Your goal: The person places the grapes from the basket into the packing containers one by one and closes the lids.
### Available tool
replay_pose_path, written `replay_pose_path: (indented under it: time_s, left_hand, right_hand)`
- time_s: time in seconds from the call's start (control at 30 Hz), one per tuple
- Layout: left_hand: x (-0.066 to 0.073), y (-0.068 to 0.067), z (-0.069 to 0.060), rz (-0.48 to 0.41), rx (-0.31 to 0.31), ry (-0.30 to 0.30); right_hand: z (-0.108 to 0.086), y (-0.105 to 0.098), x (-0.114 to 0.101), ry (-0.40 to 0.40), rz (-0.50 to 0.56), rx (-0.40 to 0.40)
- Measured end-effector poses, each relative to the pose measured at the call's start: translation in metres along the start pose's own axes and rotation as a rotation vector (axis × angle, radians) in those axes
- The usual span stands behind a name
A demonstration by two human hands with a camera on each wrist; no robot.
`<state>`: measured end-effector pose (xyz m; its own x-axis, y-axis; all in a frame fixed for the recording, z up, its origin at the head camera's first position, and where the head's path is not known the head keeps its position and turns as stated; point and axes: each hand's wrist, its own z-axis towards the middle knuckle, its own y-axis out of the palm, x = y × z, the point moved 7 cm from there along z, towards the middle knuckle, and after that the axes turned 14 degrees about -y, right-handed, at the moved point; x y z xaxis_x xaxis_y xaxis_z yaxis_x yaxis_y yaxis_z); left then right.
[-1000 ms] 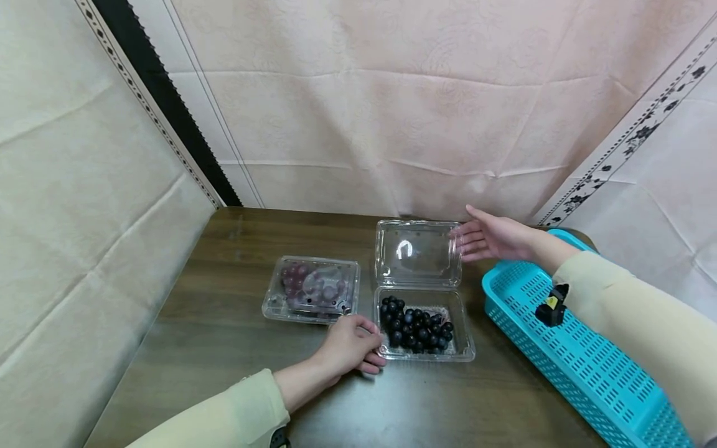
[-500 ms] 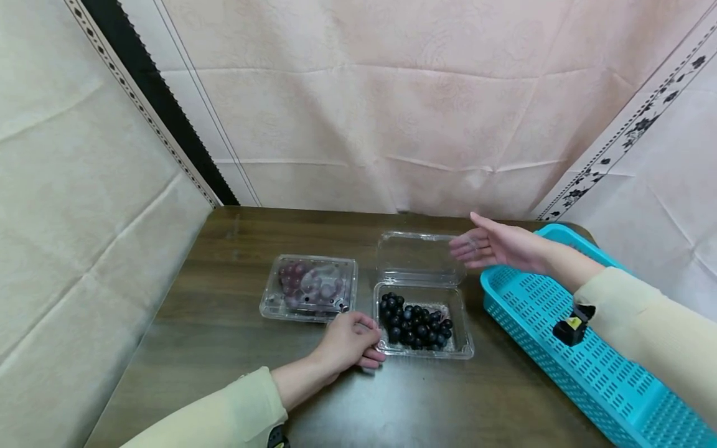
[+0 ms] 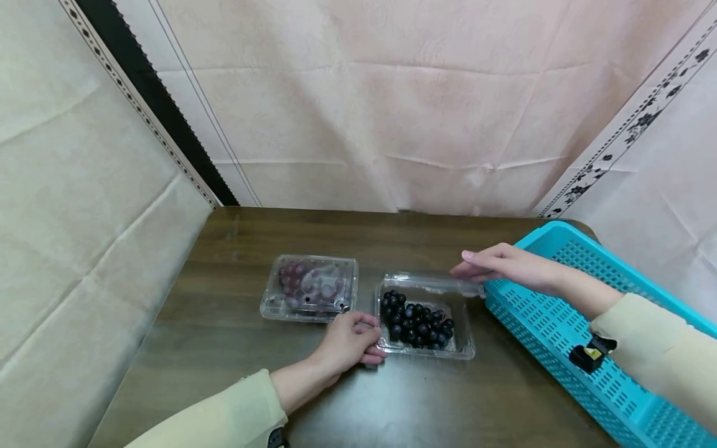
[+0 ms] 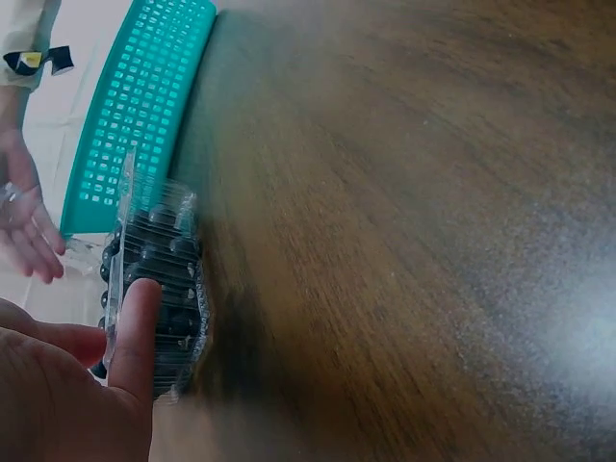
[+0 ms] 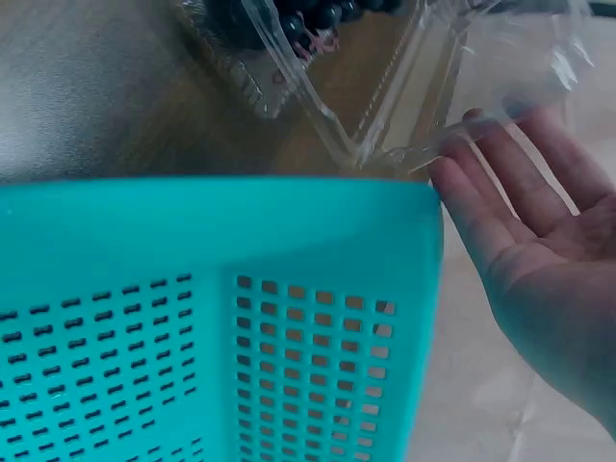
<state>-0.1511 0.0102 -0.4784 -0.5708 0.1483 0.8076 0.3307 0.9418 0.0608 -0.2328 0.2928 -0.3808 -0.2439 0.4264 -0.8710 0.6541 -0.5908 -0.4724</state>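
Note:
A clear plastic clamshell box (image 3: 466, 348) holds dark grapes (image 3: 420, 326) in its base. My left hand (image 3: 350, 339) pinches the near left corner of the base; in the left wrist view the rim lies between thumb (image 4: 138, 332) and forefinger. The box's lid (image 5: 525, 58) is raised and seen nearly edge-on from the head. My right hand (image 3: 498, 264) has its fingers extended against the lid's outer side near its right end. In the right wrist view the fingertips (image 5: 472, 120) touch the clear plastic, palm towards it.
To the left stands a second clamshell box (image 3: 348, 267), closed over reddish grapes (image 3: 294, 277). A turquoise slotted basket (image 3: 560, 231) stands along the right side, below my right forearm. Pale cloth (image 3: 392, 124) hangs behind the wooden table (image 3: 235, 348).
The lid has swung up from leaning back to nearly edge-on. My right hand has come nearer and lower with it, still extended. My left hand keeps its place at the box's corner.

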Motion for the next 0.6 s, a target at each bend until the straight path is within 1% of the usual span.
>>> replay_pose_path:
  time_s: [0.17,0.23,0.33,0.43,0.6]
  left_hand:
    - [-0.001,0.001,0.001,-0.018,-0.003,-0.008]
    - [-0.002,0.001,0.000,-0.028,-0.007,-0.017]
    - [-0.002,0.000,0.000,-0.039,-0.010,-0.023]
    - [-0.002,0.000,-0.001,-0.052,-0.002,-0.032]
    - [-0.005,-0.001,-0.003,-0.089,0.007,-0.050]
  right_hand:
    - [-0.004,0.015,-0.011,-0.069,-0.187,-0.019]
    - [-0.006,0.021,-0.016,-0.123,-0.260,-0.018]
    - [-0.009,0.030,-0.021,-0.187,-0.341,-0.016]
    - [-0.012,0.038,-0.023,-0.222,-0.409,-0.012]
    - [-0.015,0.050,-0.023,-0.257,-0.489,0.002]
